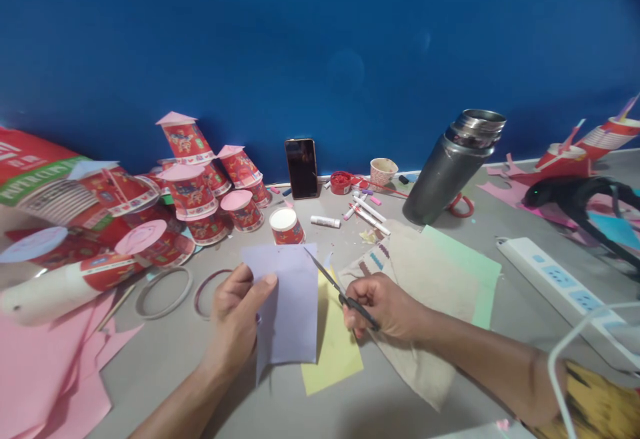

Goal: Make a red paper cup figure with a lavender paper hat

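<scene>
My left hand (237, 309) pinches a sheet of lavender paper (295, 306) by its left side, thumb on top. Wrapped round the handles of black scissors (333, 281) is my right hand (377, 306). The scissor blades point up and left, their tip at the paper's upper right corner; whether they touch it I cannot tell. A yellow sheet (333, 352) lies on the table, partly behind the lavender one. Beneath my right hand and forearm are a beige cloth (430, 279) and a green sheet (483, 272). Just beyond the lavender paper stands a red paper cup (287, 227) with a white top.
Several red paper cups (193, 192) with paper tops are stacked at left, near pink sheets (45, 366) and two rings (165, 292). A phone (301, 169) leans against the blue wall. Markers (370, 211), a dark flask (450, 172) and a power strip (560, 286) stand or lie rightward.
</scene>
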A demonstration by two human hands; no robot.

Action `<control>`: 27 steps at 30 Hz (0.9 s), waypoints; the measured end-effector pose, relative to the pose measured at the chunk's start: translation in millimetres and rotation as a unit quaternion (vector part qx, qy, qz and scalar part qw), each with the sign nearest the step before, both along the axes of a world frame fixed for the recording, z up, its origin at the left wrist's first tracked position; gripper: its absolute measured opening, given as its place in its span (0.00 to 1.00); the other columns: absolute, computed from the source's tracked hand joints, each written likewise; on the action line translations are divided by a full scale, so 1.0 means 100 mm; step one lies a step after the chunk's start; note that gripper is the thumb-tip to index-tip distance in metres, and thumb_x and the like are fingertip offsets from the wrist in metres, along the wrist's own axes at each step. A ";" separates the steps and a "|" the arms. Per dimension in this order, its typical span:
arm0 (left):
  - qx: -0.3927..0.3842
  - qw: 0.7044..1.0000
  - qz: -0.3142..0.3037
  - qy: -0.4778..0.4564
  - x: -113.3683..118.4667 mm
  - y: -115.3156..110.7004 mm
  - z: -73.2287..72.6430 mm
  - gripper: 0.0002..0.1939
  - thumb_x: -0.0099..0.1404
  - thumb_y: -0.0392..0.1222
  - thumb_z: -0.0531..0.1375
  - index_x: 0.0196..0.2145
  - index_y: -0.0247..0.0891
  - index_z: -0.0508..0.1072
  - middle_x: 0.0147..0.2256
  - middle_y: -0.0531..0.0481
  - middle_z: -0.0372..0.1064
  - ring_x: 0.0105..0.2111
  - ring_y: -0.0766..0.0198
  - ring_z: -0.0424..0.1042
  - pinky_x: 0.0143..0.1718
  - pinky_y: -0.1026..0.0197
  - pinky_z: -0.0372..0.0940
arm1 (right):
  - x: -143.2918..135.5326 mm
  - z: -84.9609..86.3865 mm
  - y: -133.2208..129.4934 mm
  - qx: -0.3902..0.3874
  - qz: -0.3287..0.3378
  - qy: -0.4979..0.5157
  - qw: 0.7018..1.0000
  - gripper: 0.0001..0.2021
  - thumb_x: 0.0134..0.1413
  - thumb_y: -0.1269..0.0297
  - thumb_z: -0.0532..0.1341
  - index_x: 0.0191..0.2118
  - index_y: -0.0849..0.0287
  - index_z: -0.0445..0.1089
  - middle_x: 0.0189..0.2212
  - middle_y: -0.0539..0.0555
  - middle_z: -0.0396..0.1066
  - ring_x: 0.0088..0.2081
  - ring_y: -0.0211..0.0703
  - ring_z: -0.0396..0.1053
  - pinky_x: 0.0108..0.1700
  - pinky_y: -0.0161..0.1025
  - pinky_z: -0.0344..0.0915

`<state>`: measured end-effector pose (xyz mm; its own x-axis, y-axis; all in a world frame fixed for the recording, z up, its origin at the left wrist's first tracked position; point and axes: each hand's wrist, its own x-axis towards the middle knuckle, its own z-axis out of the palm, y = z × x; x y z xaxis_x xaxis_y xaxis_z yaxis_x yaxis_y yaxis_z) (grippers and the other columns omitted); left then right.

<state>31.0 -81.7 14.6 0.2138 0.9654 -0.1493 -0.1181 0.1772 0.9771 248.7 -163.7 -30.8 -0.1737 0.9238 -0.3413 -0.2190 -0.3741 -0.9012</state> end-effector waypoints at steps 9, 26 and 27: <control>0.005 1.000 -0.015 0.014 -0.03 0.02 0.04 0.19 0.52 0.51 0.74 0.37 0.38 0.77 0.26 0.49 0.77 0.24 0.58 0.76 0.24 0.63 0.70 | 0.01 -0.01 -0.01 0.006 0.010 -0.017 1.000 0.25 0.32 0.50 0.80 0.24 0.62 0.69 0.18 0.47 0.69 0.20 0.33 0.67 0.25 0.32 0.65; 0.084 0.992 -0.035 0.090 -0.06 0.04 -0.06 0.17 0.58 0.53 0.70 0.36 0.37 0.78 0.30 0.48 0.78 0.28 0.60 0.73 0.28 0.63 0.67 | 0.01 0.07 -0.01 0.004 0.015 -0.026 1.000 0.26 0.30 0.48 0.80 0.25 0.62 0.70 0.20 0.47 0.71 0.22 0.32 0.68 0.28 0.32 0.68; 0.086 0.991 -0.035 0.093 -0.06 0.04 -0.06 0.17 0.58 0.53 0.70 0.36 0.37 0.78 0.30 0.48 0.78 0.28 0.60 0.73 0.28 0.63 0.67 | 0.01 0.08 0.00 0.005 0.014 -0.027 1.000 0.26 0.30 0.47 0.80 0.25 0.62 0.70 0.20 0.47 0.71 0.22 0.32 0.68 0.27 0.32 0.68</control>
